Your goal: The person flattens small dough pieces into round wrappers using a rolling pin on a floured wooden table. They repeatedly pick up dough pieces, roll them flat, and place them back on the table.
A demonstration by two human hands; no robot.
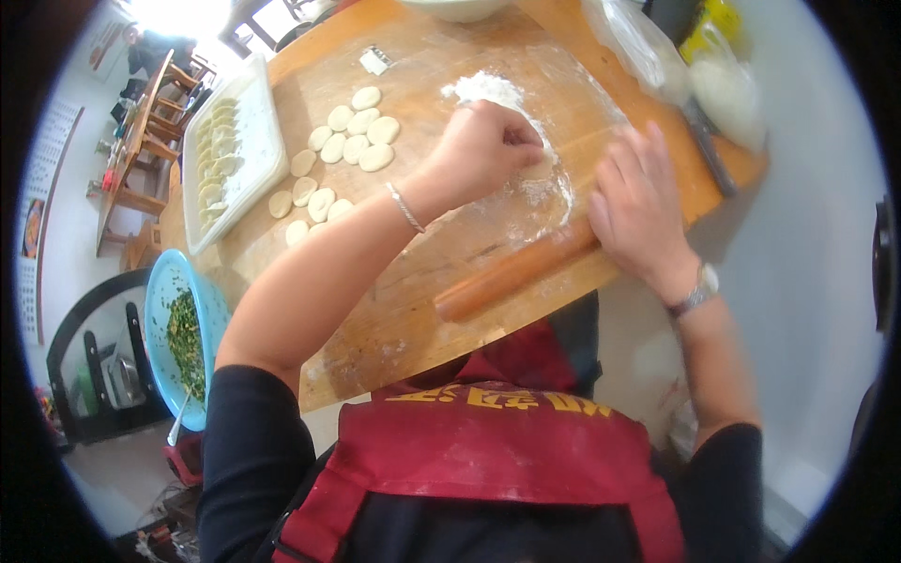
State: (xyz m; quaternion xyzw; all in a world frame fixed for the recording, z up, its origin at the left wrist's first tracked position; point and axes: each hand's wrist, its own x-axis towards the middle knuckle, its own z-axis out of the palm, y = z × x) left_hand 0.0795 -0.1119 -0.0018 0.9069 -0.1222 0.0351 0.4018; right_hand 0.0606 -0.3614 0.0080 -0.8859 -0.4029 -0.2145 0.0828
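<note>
My left hand (486,148) is closed with its fingertips on a small dough round (539,167) on the floured wooden board (394,281). A wooden rolling pin (517,271) lies slantwise between that dough and the board's near edge. The palm and thumb of my right hand (637,200) are over its right end, the fingers stretched out and slightly blurred. Beyond the left hand is a heap of white flour (486,88). Several flat dough wrappers (355,149) lie left of my left wrist, some partly hidden by the forearm.
A white tray (257,148) with rows of dumplings (218,158) stands at the left. Nearer is a blue bowl (158,338) of chopped green filling (184,338) with a spoon. Plastic bags (725,91) and a dark-bladed knife (707,148) lie at the right. A pale bowl (457,7) sits at the back.
</note>
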